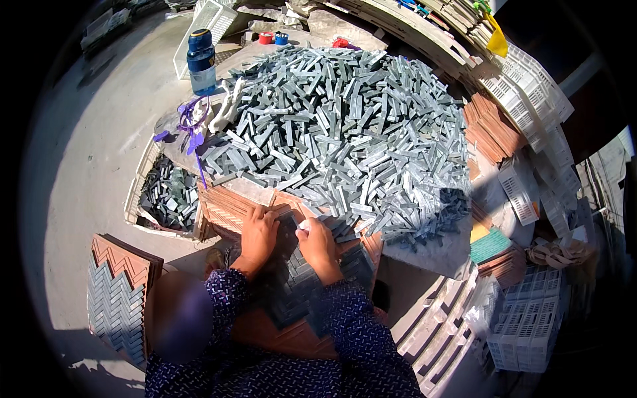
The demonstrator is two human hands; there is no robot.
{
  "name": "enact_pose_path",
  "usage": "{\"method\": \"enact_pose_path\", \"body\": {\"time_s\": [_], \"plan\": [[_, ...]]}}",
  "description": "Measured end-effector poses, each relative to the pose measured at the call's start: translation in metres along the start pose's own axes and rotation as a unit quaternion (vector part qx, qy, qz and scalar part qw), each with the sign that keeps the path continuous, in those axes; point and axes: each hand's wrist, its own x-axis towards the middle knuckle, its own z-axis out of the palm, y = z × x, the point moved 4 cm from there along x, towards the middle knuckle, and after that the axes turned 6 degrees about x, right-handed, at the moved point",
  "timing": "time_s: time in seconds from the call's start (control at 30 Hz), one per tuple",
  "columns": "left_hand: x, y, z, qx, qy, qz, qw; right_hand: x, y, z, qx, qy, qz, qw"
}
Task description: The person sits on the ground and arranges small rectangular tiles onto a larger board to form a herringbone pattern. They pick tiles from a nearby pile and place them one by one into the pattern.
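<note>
My left hand (257, 233) lies flat with spread fingers on a brown zigzag mould tray (292, 335) partly filled with small grey stone strips in a herringbone pattern. My right hand (318, 244) rests beside it on the same tray, fingertips pinching a pale grey strip (304, 225) at the tray's far edge. Directly beyond both hands is a large heap of loose grey stone strips (345, 126) piled on a slab table.
A blue bottle (200, 61) and purple ties (192, 119) sit at the heap's left. A white crate (133, 199) of grey strips stands lower left, a filled zigzag tray (119, 292) leans near it. Brown trays (494, 129) and white crates (531, 318) are stacked at right.
</note>
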Motion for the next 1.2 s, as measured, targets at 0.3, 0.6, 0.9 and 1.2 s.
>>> {"method": "enact_pose_path", "body": {"time_s": [0.3,0.6,0.9,1.2], "plan": [[0.009,-0.019,-0.006,-0.147,0.003,-0.071,0.987,-0.001,0.040,-0.093,0.102,-0.034,0.004,0.994],[-0.079,-0.017,-0.048,-0.361,-0.113,-0.266,0.887,-0.003,0.023,-0.071,0.022,-0.165,-0.222,0.961],[-0.129,-0.034,-0.075,-0.389,-0.085,-0.294,0.869,-0.007,0.013,-0.048,0.010,-0.179,-0.213,0.960],[-0.067,0.017,-0.039,-0.403,-0.151,-0.205,0.879,-0.012,0.003,-0.075,0.139,-0.106,-0.144,0.974]]}}
